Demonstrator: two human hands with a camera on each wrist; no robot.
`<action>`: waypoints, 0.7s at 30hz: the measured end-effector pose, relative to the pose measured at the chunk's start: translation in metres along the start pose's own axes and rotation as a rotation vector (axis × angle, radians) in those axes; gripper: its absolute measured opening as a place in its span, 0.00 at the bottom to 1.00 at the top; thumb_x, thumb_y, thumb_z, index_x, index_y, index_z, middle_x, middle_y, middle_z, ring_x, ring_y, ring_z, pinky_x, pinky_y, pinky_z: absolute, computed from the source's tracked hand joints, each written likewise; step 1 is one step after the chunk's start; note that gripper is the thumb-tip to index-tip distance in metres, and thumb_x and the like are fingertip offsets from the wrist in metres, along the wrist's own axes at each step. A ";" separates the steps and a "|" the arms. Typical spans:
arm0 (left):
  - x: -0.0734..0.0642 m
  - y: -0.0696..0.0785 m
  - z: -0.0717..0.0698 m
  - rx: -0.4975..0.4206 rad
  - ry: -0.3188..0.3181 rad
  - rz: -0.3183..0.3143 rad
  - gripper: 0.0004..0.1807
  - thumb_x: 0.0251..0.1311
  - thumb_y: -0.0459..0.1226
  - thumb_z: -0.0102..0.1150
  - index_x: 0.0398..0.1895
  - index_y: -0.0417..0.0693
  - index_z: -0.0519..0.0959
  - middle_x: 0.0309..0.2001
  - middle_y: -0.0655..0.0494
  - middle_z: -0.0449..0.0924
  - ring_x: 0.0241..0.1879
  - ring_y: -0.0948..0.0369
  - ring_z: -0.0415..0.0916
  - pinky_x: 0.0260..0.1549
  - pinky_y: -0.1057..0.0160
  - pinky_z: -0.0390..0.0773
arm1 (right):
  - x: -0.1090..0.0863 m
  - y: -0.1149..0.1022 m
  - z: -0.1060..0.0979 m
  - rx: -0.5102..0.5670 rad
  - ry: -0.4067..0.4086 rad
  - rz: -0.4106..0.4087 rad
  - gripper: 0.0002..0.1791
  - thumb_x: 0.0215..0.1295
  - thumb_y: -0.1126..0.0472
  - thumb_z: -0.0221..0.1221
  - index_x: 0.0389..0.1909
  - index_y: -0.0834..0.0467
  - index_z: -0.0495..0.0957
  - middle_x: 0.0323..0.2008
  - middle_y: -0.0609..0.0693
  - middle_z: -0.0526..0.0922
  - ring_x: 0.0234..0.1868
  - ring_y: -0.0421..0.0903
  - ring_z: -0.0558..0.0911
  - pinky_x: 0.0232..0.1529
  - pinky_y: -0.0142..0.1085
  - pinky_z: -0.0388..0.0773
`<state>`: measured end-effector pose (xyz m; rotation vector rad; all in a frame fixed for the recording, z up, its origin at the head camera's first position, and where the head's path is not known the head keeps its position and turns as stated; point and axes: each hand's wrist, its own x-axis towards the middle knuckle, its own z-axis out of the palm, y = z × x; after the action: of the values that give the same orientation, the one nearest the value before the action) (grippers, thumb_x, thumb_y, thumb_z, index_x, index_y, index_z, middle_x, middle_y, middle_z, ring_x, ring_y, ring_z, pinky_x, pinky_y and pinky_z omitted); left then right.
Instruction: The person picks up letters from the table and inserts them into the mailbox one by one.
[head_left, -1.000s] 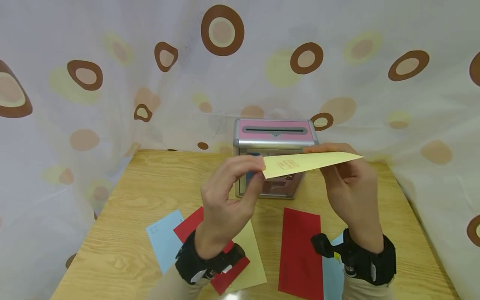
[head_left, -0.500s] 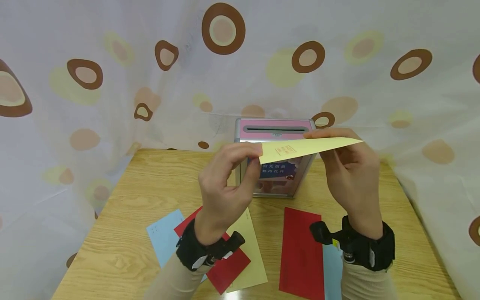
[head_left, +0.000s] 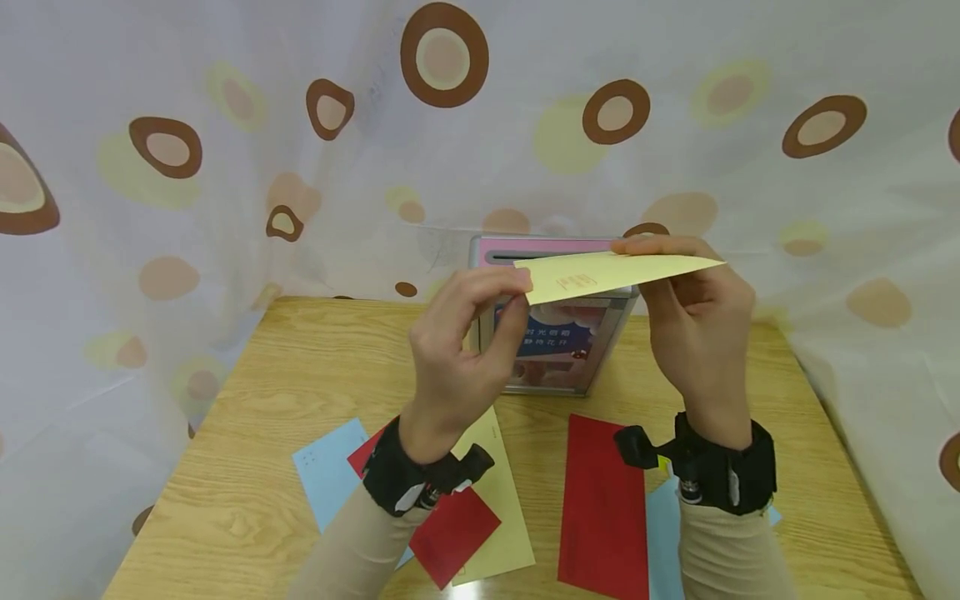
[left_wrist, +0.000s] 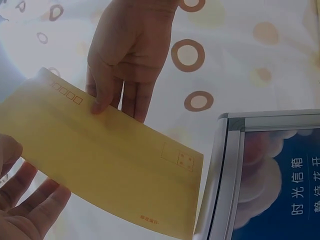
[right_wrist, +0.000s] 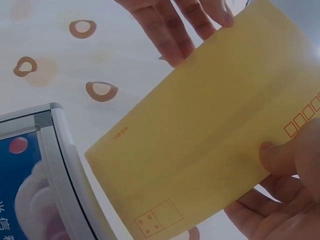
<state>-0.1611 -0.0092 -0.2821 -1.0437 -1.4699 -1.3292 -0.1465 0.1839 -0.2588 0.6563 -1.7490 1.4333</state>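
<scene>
A yellow envelope (head_left: 626, 273) with red printing is held up nearly level in front of a letter box (head_left: 558, 342). My left hand (head_left: 465, 358) pinches its left end between thumb and fingertips. Toward the right end, my right hand (head_left: 697, 325) grips it, thumb on the underside in the right wrist view. The letter box has a pink top, silver frame and a blue printed front with white characters. Its top slot (head_left: 517, 255) is partly covered by the envelope and right fingers. In the left wrist view, one envelope corner lies close beside the box's frame (left_wrist: 222, 175); contact cannot be told.
On the wooden table (head_left: 300, 350) lie a blue envelope (head_left: 330, 471), a red envelope (head_left: 456, 533) and a yellow envelope (head_left: 504, 500) at left. Another red envelope (head_left: 602, 508) overlaps a blue one (head_left: 663, 533) at right. A patterned curtain (head_left: 525, 175) hangs behind.
Both hands have raised the yellow envelope and moved it forward, from before the box's front up to its top edge. It now covers part of the box top, and more of the front shows.
</scene>
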 end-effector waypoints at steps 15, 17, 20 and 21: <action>0.000 -0.012 0.003 0.070 -0.005 0.015 0.06 0.60 0.27 0.59 0.40 0.34 0.79 0.39 0.41 0.82 0.41 0.57 0.79 0.35 0.58 0.81 | 0.000 0.007 0.001 0.003 -0.007 0.020 0.08 0.65 0.78 0.54 0.42 0.75 0.79 0.39 0.65 0.83 0.46 0.55 0.77 0.45 0.33 0.75; 0.000 -0.013 0.004 0.080 -0.007 0.014 0.06 0.60 0.27 0.59 0.40 0.35 0.79 0.39 0.42 0.83 0.41 0.57 0.79 0.35 0.58 0.80 | -0.001 0.009 0.001 0.001 -0.013 0.026 0.09 0.65 0.78 0.54 0.43 0.74 0.79 0.40 0.66 0.82 0.46 0.55 0.77 0.44 0.33 0.74; 0.001 -0.014 0.004 0.079 -0.013 0.008 0.06 0.60 0.27 0.59 0.40 0.35 0.79 0.39 0.42 0.82 0.42 0.57 0.79 0.37 0.58 0.81 | -0.002 0.011 0.001 -0.020 -0.021 0.039 0.10 0.65 0.78 0.54 0.43 0.73 0.80 0.41 0.65 0.81 0.45 0.54 0.76 0.43 0.33 0.74; 0.000 -0.014 0.004 0.078 -0.016 0.005 0.06 0.60 0.27 0.59 0.40 0.35 0.79 0.39 0.42 0.82 0.42 0.57 0.79 0.37 0.58 0.81 | -0.003 0.011 0.001 -0.028 -0.023 0.043 0.10 0.65 0.78 0.54 0.44 0.72 0.80 0.41 0.65 0.81 0.44 0.53 0.77 0.43 0.32 0.74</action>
<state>-0.1750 -0.0061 -0.2857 -1.0084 -1.5182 -1.2530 -0.1541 0.1856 -0.2676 0.6255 -1.8078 1.4329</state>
